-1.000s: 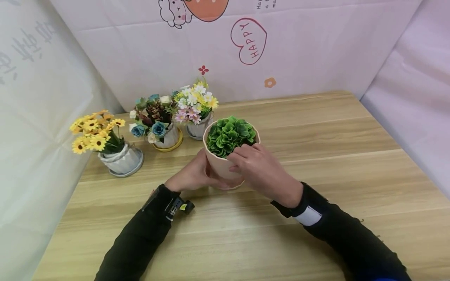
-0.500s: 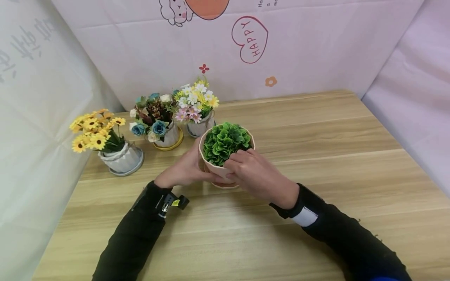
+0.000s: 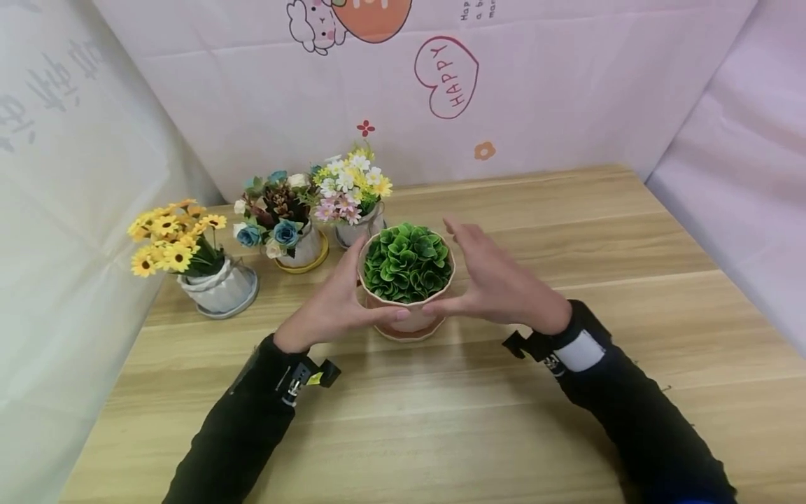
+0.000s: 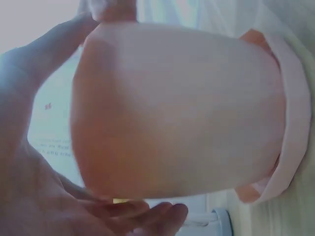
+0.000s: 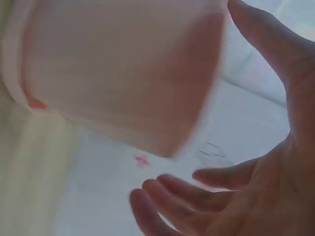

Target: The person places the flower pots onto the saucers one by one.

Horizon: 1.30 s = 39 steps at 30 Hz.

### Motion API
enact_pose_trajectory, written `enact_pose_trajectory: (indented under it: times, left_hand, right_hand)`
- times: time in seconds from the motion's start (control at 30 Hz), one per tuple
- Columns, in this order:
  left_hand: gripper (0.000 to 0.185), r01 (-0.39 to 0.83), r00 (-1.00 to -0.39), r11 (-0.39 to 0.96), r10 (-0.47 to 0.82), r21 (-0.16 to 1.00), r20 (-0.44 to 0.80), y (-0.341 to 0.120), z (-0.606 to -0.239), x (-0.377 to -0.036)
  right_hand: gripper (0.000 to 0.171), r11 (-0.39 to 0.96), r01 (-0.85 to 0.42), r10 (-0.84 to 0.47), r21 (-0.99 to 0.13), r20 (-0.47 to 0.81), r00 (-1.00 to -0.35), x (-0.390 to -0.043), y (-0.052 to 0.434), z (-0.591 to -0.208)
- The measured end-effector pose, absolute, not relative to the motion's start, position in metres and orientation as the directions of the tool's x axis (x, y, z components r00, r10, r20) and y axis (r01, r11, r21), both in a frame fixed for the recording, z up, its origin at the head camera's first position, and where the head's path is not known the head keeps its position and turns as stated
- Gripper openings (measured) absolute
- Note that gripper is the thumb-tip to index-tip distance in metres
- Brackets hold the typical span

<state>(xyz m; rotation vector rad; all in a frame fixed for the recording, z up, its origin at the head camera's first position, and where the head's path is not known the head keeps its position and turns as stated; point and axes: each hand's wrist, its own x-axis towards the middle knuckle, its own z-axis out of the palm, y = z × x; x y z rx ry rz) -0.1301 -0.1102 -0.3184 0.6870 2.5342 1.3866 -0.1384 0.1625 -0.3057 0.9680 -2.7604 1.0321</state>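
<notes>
A pale pink flowerpot [image 3: 413,323] with a round green leafy plant [image 3: 406,262] stands upright on its matching saucer [image 3: 409,337]. My left hand [image 3: 327,308] holds the pot's left side, its thumb across the front just below the rim and the fingers reaching round behind. My right hand [image 3: 500,283] is spread at the right side. Its thumb tip is at the front of the rim, while its fingers [image 5: 187,196] stand apart from the wall in the right wrist view. In the left wrist view the pot [image 4: 177,113] fills the middle.
To the left and behind are three potted flowers: yellow daisies [image 3: 166,238], blue and white roses [image 3: 277,213], and mixed small blossoms [image 3: 349,183]. The wooden table [image 3: 604,252] meets a printed cloth [image 3: 567,84] at the back and white cloth on both sides.
My right hand has let go at the plant's edge, moved right and spread its fingers. The pot has shifted slightly left and stands straighter, with my left hand staying on it.
</notes>
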Motion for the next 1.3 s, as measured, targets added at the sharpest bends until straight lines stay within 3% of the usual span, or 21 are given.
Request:
enact_pose_trajectory:
  times: [0.2, 0.63, 1.3]
  left_hand:
    - [0.129, 0.227, -0.914, 0.512, 0.405, 0.829, 0.001, -0.099, -0.324, -0.122]
    - [0.135, 0.191, -0.934, 0.564, 0.356, 0.803, -0.028, -0.096, -0.329, -0.118]
    - [0.138, 0.183, -0.939, 0.598, 0.341, 0.78, -0.042, -0.087, -0.331, -0.128]
  right_hand:
    - [0.12, 0.448, -0.544, -0.576, -0.71, 0.236, -0.783, -0.145, 0.148, -0.329]
    - [0.135, 0.566, -0.431, -0.503, -0.703, 0.119, -0.856, -0.137, 0.143, -0.333]
    - [0.133, 0.532, -0.463, -0.528, -0.709, 0.15, -0.836, -0.15, 0.151, -0.332]
